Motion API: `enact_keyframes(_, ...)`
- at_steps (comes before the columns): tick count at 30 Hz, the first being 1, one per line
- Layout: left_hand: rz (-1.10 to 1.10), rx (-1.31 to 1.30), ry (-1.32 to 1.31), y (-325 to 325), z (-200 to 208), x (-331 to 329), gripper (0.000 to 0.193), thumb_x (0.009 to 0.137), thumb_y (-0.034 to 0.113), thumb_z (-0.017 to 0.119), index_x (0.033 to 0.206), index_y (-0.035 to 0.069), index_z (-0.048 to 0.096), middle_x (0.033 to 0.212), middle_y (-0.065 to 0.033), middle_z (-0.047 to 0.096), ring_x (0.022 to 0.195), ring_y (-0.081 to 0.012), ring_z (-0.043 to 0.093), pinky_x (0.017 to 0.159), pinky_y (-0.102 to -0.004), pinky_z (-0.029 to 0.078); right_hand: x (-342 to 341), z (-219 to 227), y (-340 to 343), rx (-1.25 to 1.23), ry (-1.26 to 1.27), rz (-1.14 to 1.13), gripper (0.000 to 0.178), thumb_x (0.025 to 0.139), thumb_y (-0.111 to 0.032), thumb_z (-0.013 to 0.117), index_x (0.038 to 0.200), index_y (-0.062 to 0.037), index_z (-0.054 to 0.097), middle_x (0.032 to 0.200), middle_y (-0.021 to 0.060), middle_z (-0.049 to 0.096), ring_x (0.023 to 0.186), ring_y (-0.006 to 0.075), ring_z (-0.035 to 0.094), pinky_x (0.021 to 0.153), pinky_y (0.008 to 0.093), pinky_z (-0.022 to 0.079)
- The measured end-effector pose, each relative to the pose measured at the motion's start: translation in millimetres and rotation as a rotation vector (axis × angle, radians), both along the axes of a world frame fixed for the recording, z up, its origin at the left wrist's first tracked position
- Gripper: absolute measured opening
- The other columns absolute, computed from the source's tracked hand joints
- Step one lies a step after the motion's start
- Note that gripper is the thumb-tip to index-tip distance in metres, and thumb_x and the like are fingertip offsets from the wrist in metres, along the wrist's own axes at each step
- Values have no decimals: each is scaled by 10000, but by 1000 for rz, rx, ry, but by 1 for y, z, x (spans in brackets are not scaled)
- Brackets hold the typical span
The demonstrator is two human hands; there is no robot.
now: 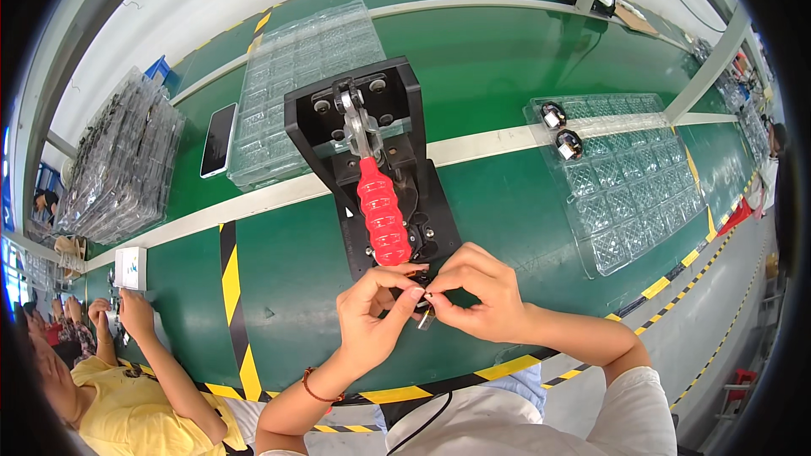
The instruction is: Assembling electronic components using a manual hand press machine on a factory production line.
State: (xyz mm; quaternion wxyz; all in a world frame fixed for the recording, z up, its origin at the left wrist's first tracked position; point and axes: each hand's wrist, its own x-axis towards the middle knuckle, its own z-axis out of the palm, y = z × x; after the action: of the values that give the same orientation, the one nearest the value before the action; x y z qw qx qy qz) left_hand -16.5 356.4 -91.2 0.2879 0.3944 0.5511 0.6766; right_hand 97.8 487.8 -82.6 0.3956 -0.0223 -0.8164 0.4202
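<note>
In front of a black toggle clamp fixture with a red ribbed handle (384, 211), my two hands are close together. My left hand (376, 311) is closed in a pinch, thumb against forefinger. My right hand (481, 297) pinches from the other side, its fingertips almost meeting the left ones. Between them is a small dark part with a silvery piece (426, 318) hanging below. My fingers cover most of it, so its exact kind cannot be made out. The fixture's base plate (359, 241) lies just beyond my fingertips.
A clear plastic compartment tray (625, 194) on the right holds two round black parts (568, 144). More clear trays (304, 67) and a phone (219, 140) lie beyond the fixture. Stacked trays (127, 156) stand at far left. A person in yellow (144, 405) works at my left.
</note>
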Motion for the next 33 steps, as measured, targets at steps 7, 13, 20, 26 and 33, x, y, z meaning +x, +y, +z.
enact_keyframes(7, 43, -77, -182, 5, 5, 1, 202, 848, -107, 555, 1027, -26, 505, 1055, -139, 620, 824, -122, 632, 584, -218, 550, 2, -5, 0, 51, -14, -7, 191, 670, -27, 749, 832, -82, 663, 856, 47, 581, 776, 207, 525, 671, 308, 428)
enact_keyframes(13, -24, -91, -234, 0, -1, -1, 243, 833, -125, 554, 1045, -22, 497, 1019, -128, 609, 832, -139, 624, 611, -238, 546, 4, -9, -6, 67, -104, -37, 150, 716, -106, 744, 843, -116, 666, 1064, 63, 527, 989, 251, 432, 818, 361, 377)
enact_keyframes(20, -15, -92, -216, 1, 5, 6, 270, 826, -134, 555, 1072, -29, 512, 1004, -130, 632, 867, -138, 626, 673, -229, 534, 3, -9, -4, -69, -118, -52, 147, 664, -54, 723, 726, -99, 598, 1110, 85, 510, 1012, 267, 414, 793, 374, 379)
enact_keyframes(26, -48, -102, -154, 1, 0, 7, 275, 828, -120, 570, 1091, -40, 573, 1010, -101, 629, 839, -116, 619, 619, -224, 552, 1, -6, -3, 71, -99, -114, 221, 597, -31, 731, 667, -94, 531, 1088, 85, 529, 997, 287, 455, 788, 387, 377)
enact_keyframes(33, -98, -108, -191, 1, -3, 4, 270, 833, -126, 551, 1089, -43, 571, 1010, -94, 620, 874, -121, 608, 642, -230, 552, 1, -6, -4, 187, -80, -139, 257, 559, -20, 726, 647, -98, 498, 1063, 57, 571, 1018, 297, 520, 801, 408, 372)
